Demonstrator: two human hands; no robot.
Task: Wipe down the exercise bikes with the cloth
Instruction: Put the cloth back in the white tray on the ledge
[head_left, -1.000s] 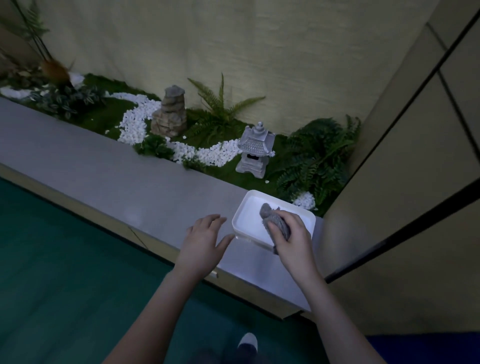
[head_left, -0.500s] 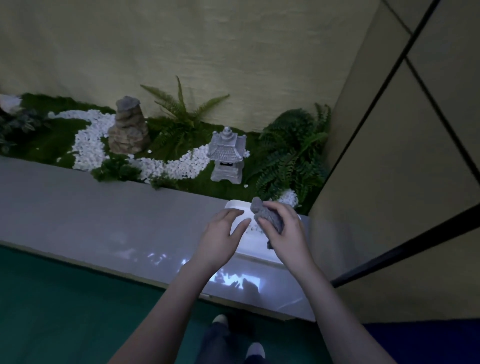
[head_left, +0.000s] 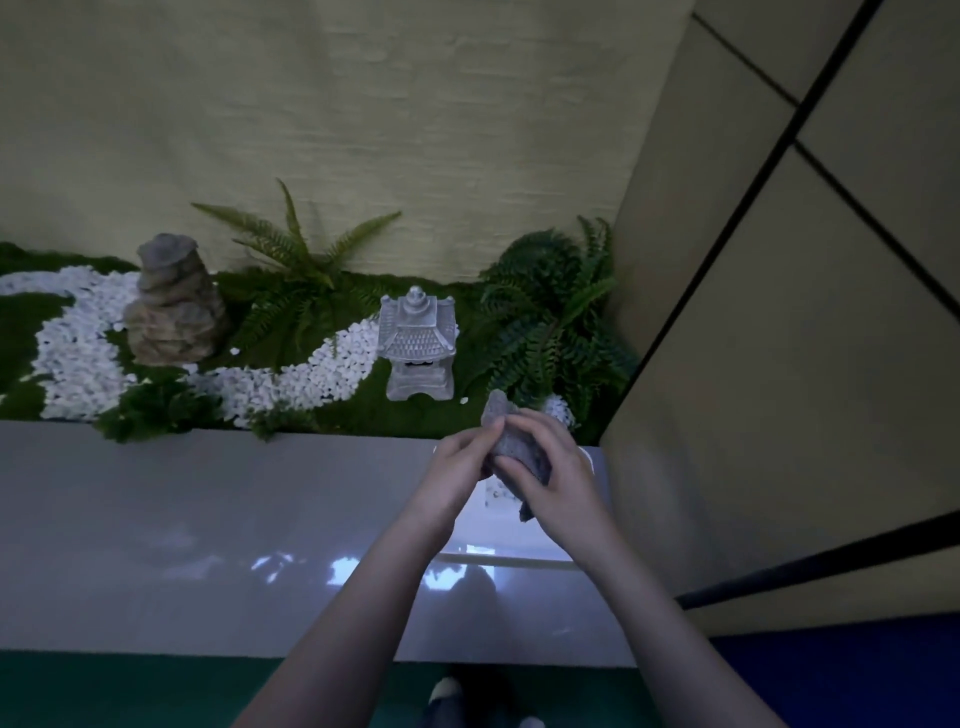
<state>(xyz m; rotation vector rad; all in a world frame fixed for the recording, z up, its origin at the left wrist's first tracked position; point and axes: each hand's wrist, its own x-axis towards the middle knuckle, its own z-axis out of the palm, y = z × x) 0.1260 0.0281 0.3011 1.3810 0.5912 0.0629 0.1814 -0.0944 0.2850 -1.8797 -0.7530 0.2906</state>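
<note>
Fingers of the left hand (head_left: 457, 467) and right hand (head_left: 553, 467) curl tight around the bunched grey cloth (head_left: 514, 447) — likely wringing it. It hangs over the white tub (head_left: 519, 558) on the ledge (head_left: 208, 519), probably catching drips; lantern (head_left: 418, 343) at 11 o'clock, 0 bikes visible.

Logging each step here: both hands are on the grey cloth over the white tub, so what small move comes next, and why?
Probably wring it: the left hand and right hand both grip the bunched cloth above the white tub.
</note>
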